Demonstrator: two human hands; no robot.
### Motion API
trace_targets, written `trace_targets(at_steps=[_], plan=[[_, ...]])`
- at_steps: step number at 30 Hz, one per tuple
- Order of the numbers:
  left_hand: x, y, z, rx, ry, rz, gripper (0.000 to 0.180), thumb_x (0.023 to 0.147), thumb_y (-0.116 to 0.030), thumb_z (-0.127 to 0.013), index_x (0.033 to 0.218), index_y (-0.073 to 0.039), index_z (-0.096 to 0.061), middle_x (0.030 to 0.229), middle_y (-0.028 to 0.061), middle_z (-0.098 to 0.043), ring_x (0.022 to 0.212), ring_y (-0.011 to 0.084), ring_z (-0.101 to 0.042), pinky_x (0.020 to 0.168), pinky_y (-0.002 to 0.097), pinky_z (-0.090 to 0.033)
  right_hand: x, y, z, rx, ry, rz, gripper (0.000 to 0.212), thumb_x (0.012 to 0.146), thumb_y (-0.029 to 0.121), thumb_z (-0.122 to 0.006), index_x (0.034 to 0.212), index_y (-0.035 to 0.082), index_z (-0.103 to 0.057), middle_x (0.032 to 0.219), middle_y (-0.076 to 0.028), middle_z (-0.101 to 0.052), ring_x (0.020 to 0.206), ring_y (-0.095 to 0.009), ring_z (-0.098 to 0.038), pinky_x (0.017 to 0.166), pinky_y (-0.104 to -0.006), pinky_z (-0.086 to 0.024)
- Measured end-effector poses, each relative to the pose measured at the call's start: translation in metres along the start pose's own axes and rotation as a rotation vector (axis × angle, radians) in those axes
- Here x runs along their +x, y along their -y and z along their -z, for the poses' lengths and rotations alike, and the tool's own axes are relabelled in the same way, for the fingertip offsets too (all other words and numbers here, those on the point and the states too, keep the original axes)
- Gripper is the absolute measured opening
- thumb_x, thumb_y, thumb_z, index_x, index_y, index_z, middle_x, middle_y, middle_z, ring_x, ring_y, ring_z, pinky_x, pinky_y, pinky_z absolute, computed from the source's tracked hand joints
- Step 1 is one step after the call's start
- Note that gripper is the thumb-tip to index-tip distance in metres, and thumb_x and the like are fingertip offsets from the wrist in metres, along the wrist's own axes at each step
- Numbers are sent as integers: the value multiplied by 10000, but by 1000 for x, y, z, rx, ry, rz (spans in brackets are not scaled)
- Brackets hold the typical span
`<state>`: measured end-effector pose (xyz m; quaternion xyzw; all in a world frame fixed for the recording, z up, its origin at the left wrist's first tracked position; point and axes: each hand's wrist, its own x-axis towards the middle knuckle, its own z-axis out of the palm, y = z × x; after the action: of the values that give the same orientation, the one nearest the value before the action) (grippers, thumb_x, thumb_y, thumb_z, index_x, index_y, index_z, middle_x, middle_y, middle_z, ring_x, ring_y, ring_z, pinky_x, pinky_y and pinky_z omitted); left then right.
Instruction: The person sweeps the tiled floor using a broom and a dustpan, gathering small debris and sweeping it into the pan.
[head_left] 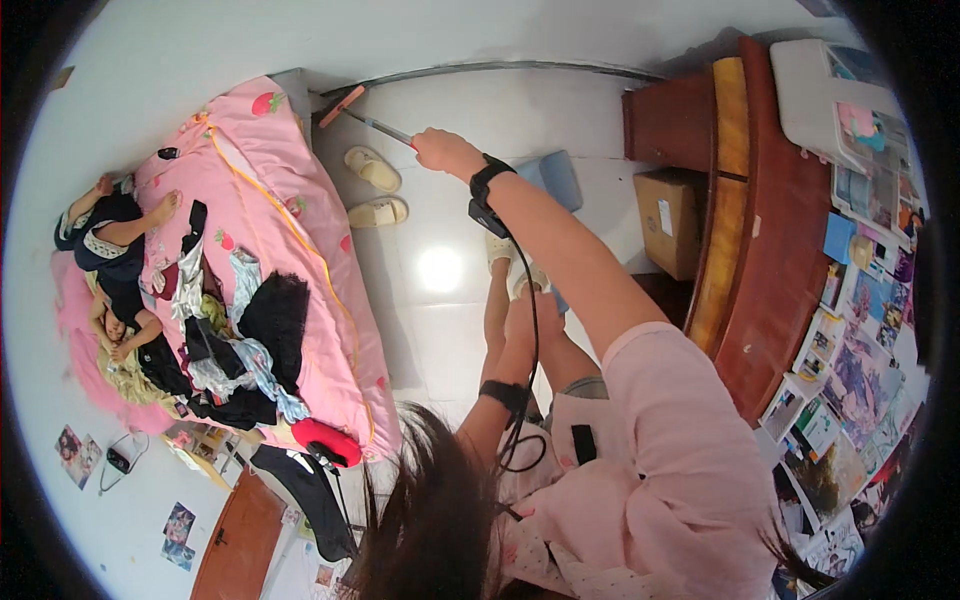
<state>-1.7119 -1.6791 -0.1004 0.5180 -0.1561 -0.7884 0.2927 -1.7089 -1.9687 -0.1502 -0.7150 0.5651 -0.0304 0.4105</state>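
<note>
Head view: right hand's grip closed round a pink-headed tool [378, 126] near 2 slippers [372, 169], right of the bed [275, 165]; left hand's [527, 318] grip unclear.

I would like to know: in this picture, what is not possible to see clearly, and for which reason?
All in the head view:
Left hand: whether it holds something; its far side is hidden by itself.
Tool: grip end, covered by the right hand.
Blue thing: full shape, partly behind the right forearm.
Box: contents, hidden by its walls.
Wall photos: details too small.
</note>
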Motion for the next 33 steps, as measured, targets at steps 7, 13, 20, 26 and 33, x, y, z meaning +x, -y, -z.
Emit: trace_targets(at_steps=[7,13,20,26,33], plan=[[-7,-13,9,540,-316,-318,427,798,-362,-508,1091,-50,-515,937,161,-600,854,306,-580,725,352,-465,28,-26,-63,-345,-206,-94,144,761,123,-501,749,123,-644,728,-69,-638,699,-238,-631,574,-351,-501],[-23,-9,-2,1360,-82,44,378,785,-372,-517,969,-48,-579,833,161,-614,760,336,-592,671,369,-479,-58,-122,-34,-419,-173,-155,198,829,165,-432,957,101,-568,710,-82,-627,667,-233,-626,564,-375,-496],[-12,-72,-54,1666,22,84,359,759,-383,-547,792,-34,-627,732,162,-619,678,326,-612,611,392,-494,-187,-193,0,-394,-160,-303,261,838,165,-416,1067,106,-527,766,-116,-611,714,-265,-611,588,-393,-483],[1,-65,-76,1688,63,-17,381,707,-400,-594,767,-25,-620,745,163,-620,692,333,-608,622,392,-495,-321,-226,8,-253,-175,-508,273,844,178,-406,1091,126,-509,764,-146,-604,741,-303,-599,620,-420,-471],[10,-81,-98,1786,34,30,274,668,-270,-574,783,-25,-620,774,170,-620,731,319,-611,663,380,-495,-408,-212,6,-71,-65,-692,346,871,236,-412,1210,173,-432,854,-220,-576,799,-388,-559,693,-464,-455]])
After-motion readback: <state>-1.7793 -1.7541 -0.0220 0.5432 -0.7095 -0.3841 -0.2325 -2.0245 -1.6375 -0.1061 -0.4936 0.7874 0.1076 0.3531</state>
